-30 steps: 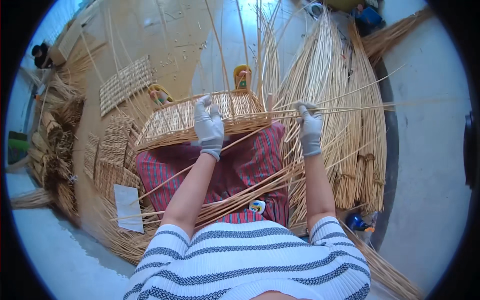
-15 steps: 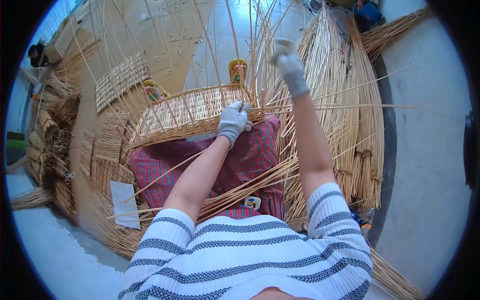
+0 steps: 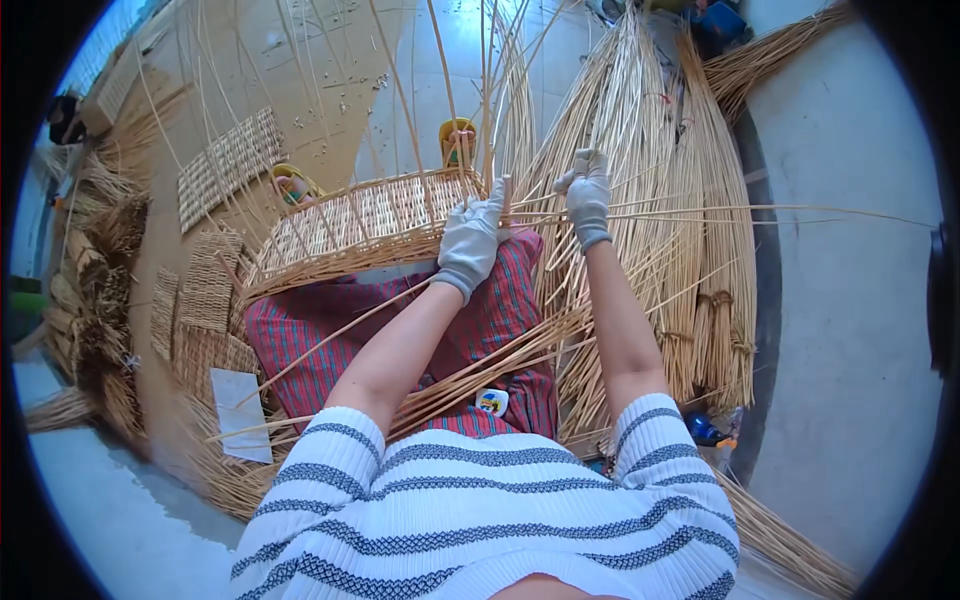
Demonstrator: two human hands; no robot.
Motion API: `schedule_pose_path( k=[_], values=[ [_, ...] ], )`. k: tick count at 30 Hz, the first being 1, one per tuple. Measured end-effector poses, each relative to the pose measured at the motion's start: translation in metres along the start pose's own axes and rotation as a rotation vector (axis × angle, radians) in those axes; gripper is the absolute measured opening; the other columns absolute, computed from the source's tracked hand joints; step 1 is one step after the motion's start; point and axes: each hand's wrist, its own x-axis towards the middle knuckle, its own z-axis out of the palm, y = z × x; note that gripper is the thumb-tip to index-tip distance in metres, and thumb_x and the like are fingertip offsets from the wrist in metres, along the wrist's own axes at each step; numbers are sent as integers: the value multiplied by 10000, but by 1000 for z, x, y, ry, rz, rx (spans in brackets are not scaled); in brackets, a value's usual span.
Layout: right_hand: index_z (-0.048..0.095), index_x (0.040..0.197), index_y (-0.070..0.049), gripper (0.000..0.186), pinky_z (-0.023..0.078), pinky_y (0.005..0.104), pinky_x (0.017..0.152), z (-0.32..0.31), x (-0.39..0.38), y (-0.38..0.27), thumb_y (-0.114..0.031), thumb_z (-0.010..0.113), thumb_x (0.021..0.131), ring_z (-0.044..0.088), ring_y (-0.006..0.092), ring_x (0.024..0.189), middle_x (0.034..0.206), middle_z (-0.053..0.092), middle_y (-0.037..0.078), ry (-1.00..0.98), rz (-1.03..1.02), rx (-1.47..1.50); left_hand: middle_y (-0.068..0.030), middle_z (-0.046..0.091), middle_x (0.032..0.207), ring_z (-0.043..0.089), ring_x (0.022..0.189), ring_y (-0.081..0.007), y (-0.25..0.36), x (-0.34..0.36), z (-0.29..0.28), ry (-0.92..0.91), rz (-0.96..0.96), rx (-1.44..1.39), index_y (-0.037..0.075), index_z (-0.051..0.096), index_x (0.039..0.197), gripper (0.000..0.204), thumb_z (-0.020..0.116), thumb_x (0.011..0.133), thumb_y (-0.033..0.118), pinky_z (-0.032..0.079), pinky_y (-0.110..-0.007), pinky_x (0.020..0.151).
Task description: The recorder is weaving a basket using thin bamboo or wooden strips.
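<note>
A shallow rectangular wicker basket [image 3: 350, 225] of pale, peeled-looking strands lies tilted across my lap, its uprights standing long from the rim. My left hand [image 3: 468, 240], in a grey-white knit glove, is closed on the basket's near right corner, beside a thick corner stake [image 3: 506, 193]. To the right of that corner, my right hand [image 3: 588, 192], gloved too, is held up with its fingers curled. Whatever may be in its fingers is hidden. Long weaving strands [image 3: 700, 208] run from the corner out to the right, passing at my right wrist.
Red plaid cloth [image 3: 400, 335] covers my lap, with loose rods [image 3: 480, 375] across it. Large bundles of pale rods [image 3: 650, 150] lie on the right. Woven panels [image 3: 232, 168] and a white sheet [image 3: 240, 415] lie on the left. Yellow slippers [image 3: 457, 140] show beyond the basket.
My right hand has come down and nearer from its raised, blurred position. My left hand stays on the basket corner, with its fingers now farther up by the stake.
</note>
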Motion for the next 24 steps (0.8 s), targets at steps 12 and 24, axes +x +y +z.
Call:
schedule_pose_path(
  k=[12, 24],
  values=[
    [734, 1288, -54, 397, 560, 345, 980, 56, -83, -35, -175, 820, 920, 709, 198, 1075, 1085, 754, 105, -380, -145, 152, -115, 695, 1218, 669, 1179, -199, -24, -10, 30, 461, 7, -521, 116, 640, 1385, 425, 720, 1008, 294, 539, -431, 1043],
    [695, 1021, -67, 371, 561, 488, 833, 79, -80, 4, -406, 785, 900, 709, 375, 959, 997, 704, 165, -19, -402, -1041, -208, 725, 1267, 689, 1143, -456, -7, 107, -101, 32, 158, -331, 82, 639, 1356, 428, 726, 997, 299, 536, -477, 1024]
  ],
)
